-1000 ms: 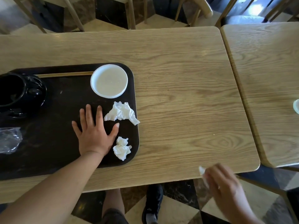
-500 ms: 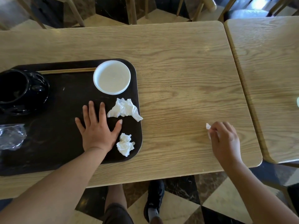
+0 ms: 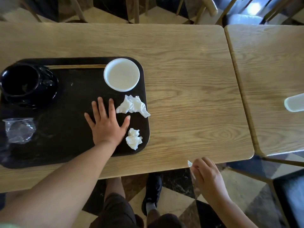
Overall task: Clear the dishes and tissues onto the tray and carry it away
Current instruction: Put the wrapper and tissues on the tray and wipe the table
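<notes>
A dark tray point(image 3: 70, 152) lies on the left of the wooden table point(image 3: 189, 89). On it stand a white bowl point(image 3: 121, 74), a black bowl point(image 3: 26, 84), chopsticks point(image 3: 75, 66), a clear plastic cup point(image 3: 18, 130) on its side, and two crumpled tissues point(image 3: 132, 106) point(image 3: 134, 140). My left hand point(image 3: 107, 124) rests flat on the tray, fingers spread, between the tissues. My right hand point(image 3: 207, 175) hovers at the table's near edge, pinching a small white tissue scrap point(image 3: 190, 163).
A second wooden table point(image 3: 271, 79) adjoins on the right, with a pale cup point(image 3: 294, 102) at the frame edge. Chair legs stand beyond the far edge. My legs and a dark shoe point(image 3: 153, 190) show below over a checkered floor.
My right hand reached onto the table with the scrap, then drew back to the near edge. My left hand stayed pressed on the tray.
</notes>
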`<state>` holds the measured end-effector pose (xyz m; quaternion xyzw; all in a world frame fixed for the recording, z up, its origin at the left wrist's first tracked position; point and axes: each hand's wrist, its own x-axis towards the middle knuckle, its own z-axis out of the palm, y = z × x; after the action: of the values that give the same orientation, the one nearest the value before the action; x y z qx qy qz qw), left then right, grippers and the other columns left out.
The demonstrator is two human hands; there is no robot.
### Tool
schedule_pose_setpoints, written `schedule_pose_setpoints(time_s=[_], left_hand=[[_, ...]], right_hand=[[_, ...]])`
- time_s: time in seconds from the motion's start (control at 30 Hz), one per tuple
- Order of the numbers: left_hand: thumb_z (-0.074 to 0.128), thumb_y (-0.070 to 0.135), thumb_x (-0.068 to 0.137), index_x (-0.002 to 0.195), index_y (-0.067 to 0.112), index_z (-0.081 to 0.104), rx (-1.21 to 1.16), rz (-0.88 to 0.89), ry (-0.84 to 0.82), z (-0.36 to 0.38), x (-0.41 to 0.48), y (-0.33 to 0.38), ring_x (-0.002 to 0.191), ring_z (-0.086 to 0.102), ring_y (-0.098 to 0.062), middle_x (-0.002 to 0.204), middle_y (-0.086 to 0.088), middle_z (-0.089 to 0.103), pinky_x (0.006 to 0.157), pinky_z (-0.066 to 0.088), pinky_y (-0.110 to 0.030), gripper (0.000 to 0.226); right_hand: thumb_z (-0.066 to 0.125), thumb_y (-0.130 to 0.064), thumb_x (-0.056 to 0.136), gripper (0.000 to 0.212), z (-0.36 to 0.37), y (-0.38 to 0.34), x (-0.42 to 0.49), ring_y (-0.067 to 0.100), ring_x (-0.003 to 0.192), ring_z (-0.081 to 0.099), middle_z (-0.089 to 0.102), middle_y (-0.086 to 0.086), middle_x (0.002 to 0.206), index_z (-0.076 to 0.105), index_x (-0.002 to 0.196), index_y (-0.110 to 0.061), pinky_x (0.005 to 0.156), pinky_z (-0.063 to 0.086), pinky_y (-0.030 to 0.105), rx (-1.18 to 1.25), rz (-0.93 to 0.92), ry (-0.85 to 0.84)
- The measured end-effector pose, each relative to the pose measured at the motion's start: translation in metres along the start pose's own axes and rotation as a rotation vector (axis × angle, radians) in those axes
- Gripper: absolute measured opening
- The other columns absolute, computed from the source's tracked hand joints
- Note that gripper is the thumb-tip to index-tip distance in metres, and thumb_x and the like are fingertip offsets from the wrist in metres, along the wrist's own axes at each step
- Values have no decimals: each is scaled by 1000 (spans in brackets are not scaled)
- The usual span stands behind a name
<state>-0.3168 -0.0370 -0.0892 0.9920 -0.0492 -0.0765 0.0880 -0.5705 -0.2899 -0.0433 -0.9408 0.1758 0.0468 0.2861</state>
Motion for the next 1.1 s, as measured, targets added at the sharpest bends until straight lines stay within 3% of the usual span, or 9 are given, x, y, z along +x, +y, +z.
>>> schedule_pose_setpoints(time_s=[0.2,0.33,0.53,0.7,0.87,0.97,1.1], left_hand=[[31,72,89,159,21,10,-16,46,-108,-8,-1,-3,154,-6,-35,168,-14,-1,119,2,-65,89],[33,72,89,159,27,1,-19,185,-195,-20,-2,-27,154,-11,-32,168,-10,-11,120,0,-58,89],[35,70,88,160,31,3,63,445,-324,-42,2,-78,154,-10,-29,168,-7,-15,124,5,-51,87],[46,68,87,158,35,2,86,495,-387,-56,4,-109,155,-10,-27,168,-4,-15,123,4,-55,89],[53,72,80,158,35,6,123,429,-396,-64,2,-146,155,-5,-30,169,-2,-8,118,10,-64,98],[54,73,79,157,37,-4,133,379,-422,-69,-1,-164,153,-16,-31,166,1,-20,117,3,-65,104],[57,72,77,157,38,-5,137,346,-444,-74,-4,-172,151,-19,-32,164,1,-24,117,5,-67,107]], right_hand=[[67,-3,88,16,4,-56,37,13,76,56,56,-7,83,61,81,-16,64,49,27,61,59,82],[69,-5,87,16,17,-101,60,8,73,56,57,-8,79,62,79,-16,63,42,13,110,102,110],[69,-11,88,15,35,-160,95,7,71,57,57,-9,79,64,76,-19,62,42,12,180,160,88],[65,-13,89,14,44,-191,120,8,80,58,56,-11,85,67,80,-22,68,42,12,207,199,78],[68,-1,84,10,56,-204,143,22,82,58,61,-1,88,69,83,-11,71,49,31,68,62,81],[68,1,84,11,63,-208,151,26,81,56,61,2,86,68,79,-9,67,50,35,7,22,82],[67,0,85,15,73,-212,158,27,77,54,60,1,80,65,76,-11,64,49,37,-42,-31,64]])
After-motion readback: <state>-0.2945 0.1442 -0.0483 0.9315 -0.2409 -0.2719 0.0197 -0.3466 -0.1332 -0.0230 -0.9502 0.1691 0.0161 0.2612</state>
